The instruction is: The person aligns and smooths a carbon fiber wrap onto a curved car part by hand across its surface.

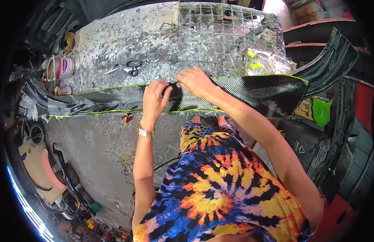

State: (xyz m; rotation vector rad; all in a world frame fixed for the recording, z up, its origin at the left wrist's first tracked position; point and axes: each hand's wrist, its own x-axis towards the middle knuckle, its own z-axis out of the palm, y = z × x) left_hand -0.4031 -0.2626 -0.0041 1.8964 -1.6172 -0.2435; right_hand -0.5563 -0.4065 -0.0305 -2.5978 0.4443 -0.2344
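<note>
A long strip of black woven carbon fibre fabric [255,94] with yellow-green edging lies along the front of the spattered work table [94,48]. My left hand [156,97], with a metal watch at the wrist, is over the middle of the strip, fingers curled and thumb near them. My right hand [195,82] is bent over the strip's upper edge a little further right, fingers curled. What either hand's fingertips hold, if anything, is hidden. Black-handled scissors [132,68] lie behind the strip. Curved dark panels [328,64] show beyond both ends of the strip.
Tubs [66,67] stand at the table's left. Yellow tape pieces [255,65] lie at the back right. A green bag [322,111] is beside a dark bin [299,147] on the right. Cardboard [30,155], cables [126,161] and assorted parts lie on the floor at left.
</note>
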